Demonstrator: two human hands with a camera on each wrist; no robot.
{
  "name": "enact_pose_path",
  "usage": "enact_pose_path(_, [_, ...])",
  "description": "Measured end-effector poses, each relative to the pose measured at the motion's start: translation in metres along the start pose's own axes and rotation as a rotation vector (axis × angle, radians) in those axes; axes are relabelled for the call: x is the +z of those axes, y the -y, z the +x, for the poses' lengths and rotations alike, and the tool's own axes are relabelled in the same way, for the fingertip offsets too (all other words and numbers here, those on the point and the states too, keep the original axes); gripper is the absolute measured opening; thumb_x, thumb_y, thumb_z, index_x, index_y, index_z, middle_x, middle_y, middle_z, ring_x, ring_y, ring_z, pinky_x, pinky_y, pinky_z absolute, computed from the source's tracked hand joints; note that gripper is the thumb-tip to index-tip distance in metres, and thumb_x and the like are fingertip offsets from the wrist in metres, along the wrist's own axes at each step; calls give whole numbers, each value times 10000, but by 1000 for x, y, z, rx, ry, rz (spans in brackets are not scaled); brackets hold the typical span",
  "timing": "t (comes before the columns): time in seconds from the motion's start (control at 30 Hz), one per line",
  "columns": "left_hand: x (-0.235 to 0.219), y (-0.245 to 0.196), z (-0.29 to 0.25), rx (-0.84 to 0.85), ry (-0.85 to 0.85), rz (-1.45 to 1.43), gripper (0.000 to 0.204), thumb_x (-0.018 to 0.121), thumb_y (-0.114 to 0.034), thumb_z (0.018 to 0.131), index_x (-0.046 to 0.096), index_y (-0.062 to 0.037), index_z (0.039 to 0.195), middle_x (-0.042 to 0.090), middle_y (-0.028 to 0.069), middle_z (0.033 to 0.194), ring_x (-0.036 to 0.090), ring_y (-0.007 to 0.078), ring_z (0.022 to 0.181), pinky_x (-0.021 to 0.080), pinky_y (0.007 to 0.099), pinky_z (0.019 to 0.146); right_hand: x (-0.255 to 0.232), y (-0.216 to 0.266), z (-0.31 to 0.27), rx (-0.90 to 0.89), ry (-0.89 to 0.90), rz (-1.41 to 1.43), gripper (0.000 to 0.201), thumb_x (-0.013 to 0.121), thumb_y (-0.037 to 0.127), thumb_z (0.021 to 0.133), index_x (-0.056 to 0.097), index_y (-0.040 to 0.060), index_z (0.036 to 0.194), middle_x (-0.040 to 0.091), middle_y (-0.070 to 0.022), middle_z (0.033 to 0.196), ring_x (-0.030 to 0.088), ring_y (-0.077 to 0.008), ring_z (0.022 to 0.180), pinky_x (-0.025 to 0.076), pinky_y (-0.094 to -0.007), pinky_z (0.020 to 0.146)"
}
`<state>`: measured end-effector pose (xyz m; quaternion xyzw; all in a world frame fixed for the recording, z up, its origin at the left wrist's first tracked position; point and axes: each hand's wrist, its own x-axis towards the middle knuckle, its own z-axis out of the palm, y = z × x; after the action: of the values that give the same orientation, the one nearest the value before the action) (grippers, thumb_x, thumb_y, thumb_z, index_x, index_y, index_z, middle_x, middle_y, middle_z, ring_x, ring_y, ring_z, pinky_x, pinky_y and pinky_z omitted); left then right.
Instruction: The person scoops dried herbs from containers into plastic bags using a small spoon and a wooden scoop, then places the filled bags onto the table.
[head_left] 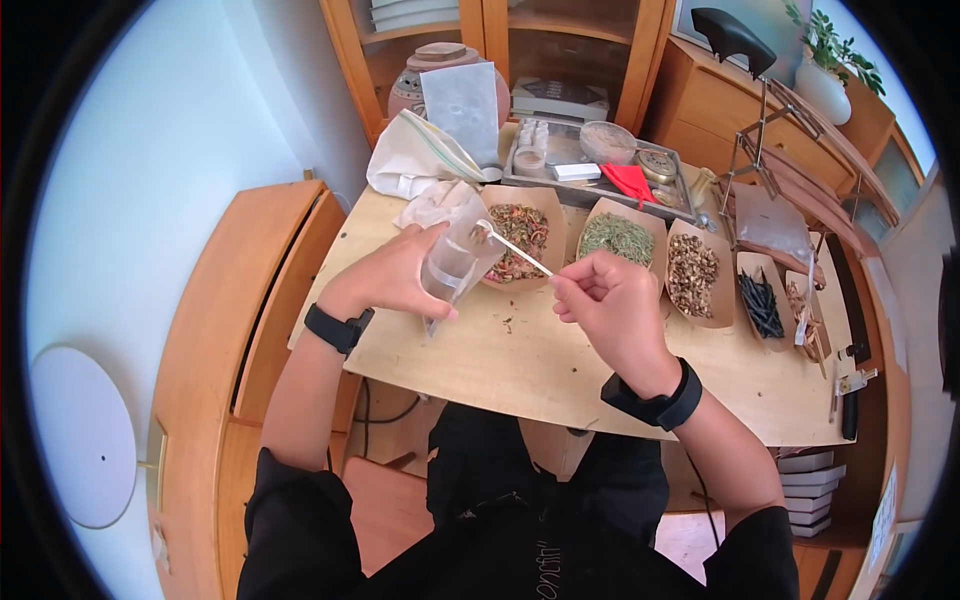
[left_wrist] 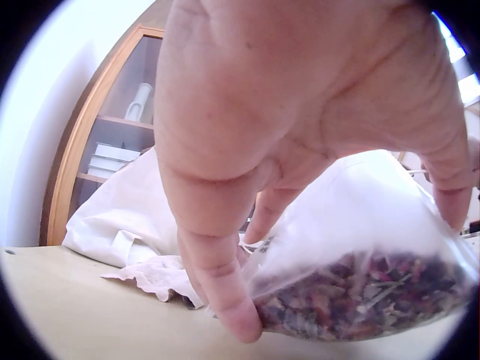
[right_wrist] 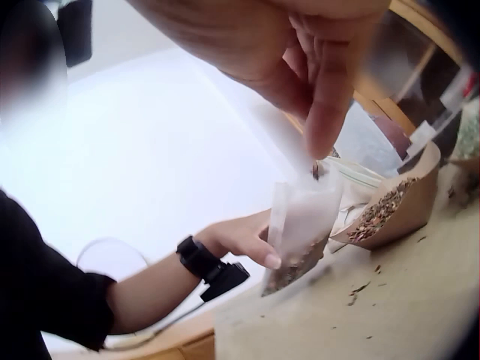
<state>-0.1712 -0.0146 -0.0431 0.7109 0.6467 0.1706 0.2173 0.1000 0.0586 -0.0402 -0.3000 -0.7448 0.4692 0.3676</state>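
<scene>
A translucent bag (head_left: 455,262) is tilted above the table, gripped by my left hand (head_left: 385,272) between thumb and fingers. Dried red and dark plant pieces (left_wrist: 360,296) fill its lower part in the left wrist view. My right hand (head_left: 615,310) pinches the handle of a small white spoon (head_left: 520,248), whose bowl is at the bag's mouth with some dried bits in it. Just behind the bag stands a paper tray (head_left: 552,212) of mixed red and green dried petals. In the right wrist view, the bag (right_wrist: 304,217) hangs below my right fingers.
Right of the petal tray are paper trays of green herbs (head_left: 618,236), brown pieces (head_left: 692,272) and dark strips (head_left: 760,302). Behind stand a wooden tray (head_left: 685,190) with containers, a white cloth bag (head_left: 410,155) and a jar (head_left: 440,55). Crumbs lie on the table (head_left: 480,370).
</scene>
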Motion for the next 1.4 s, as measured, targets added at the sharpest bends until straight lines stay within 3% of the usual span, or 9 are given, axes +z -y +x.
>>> enact_pose_path(0.03, [1, 1, 0, 60, -47, 6, 996, 796, -365, 571, 365, 24, 1381, 526, 247, 1138, 487, 350, 1096, 400, 377, 964, 0, 1, 0, 0, -2, -1, 107, 673, 35, 836, 624, -53, 803, 666, -107, 682, 660, -131, 601, 529, -249, 540])
enact_pose_path(0.1, [1, 0, -1, 65, -50, -5, 1004, 799, -366, 570, 362, 26, 1384, 523, 247, 1145, 487, 352, 1102, 399, 375, 967, -1, 2, 0, -188, -132, -128, 100, 667, 28, 811, 627, -52, 768, 659, -104, 636, 661, -129, 576, 510, -259, 523])
enact_pose_path(0.13, [1, 0, -2, 67, -56, -16, 1011, 802, -368, 568, 359, 27, 1387, 521, 247, 1153, 486, 354, 1109, 398, 374, 971, -4, 5, 2, -190, -127, -127, 100, 667, 28, 811, 627, -52, 768, 659, -104, 636, 661, -129, 576, 510, -259, 523])
enact_pose_path(0.2, [4, 13, -5, 61, -67, -1, 1022, 802, -370, 570, 349, 28, 1396, 514, 250, 1163, 482, 357, 1120, 395, 371, 978, -15, 9, 9, 94, -100, -87, 88, 645, 12, 799, 631, -59, 748, 657, -116, 624, 659, -145, 543, 525, -261, 504])
enact_pose_path(0.4, [4, 27, -10, 49, -76, 15, 1063, 800, -373, 574, 307, 32, 1424, 486, 265, 1208, 467, 360, 1163, 384, 359, 1001, -20, -4, 27, 406, 143, -73, 92, 644, -1, 808, 614, -84, 780, 640, -124, 656, 648, -168, 535, 563, -275, 481])
enact_pose_path(0.5, [1, 21, -12, 28, -64, 7, 1069, 799, -375, 574, 300, 34, 1426, 480, 271, 1221, 463, 362, 1172, 380, 358, 1007, -11, -19, 30, 481, 136, 69, 98, 658, 8, 813, 617, -76, 782, 641, -118, 665, 652, -170, 546, 568, -273, 496])
enact_pose_path(0.6, [-1, 16, -14, 0, -46, -2, 1068, 798, -375, 573, 301, 32, 1426, 482, 271, 1223, 461, 363, 1176, 377, 359, 1012, 3, -36, 26, 484, 86, 238, 108, 667, 21, 829, 620, -70, 794, 648, -122, 694, 657, -171, 567, 573, -274, 517])
enact_pose_path(1.1, [0, 21, -12, 7, -33, -8, 1074, 799, -367, 571, 292, 34, 1429, 481, 274, 1220, 459, 371, 1178, 375, 361, 1017, 19, -53, 6, 442, -29, 401, 124, 639, 33, 882, 603, -85, 884, 658, -142, 770, 671, -190, 649, 593, -278, 601])
enact_pose_path(1.4, [4, 25, -7, 58, -60, 7, 1071, 801, -376, 565, 305, 36, 1420, 486, 264, 1206, 472, 368, 1158, 390, 363, 999, -6, -13, 8, 283, -81, 358, 116, 636, 25, 880, 601, -85, 887, 662, -140, 781, 679, -174, 653, 591, -261, 579])
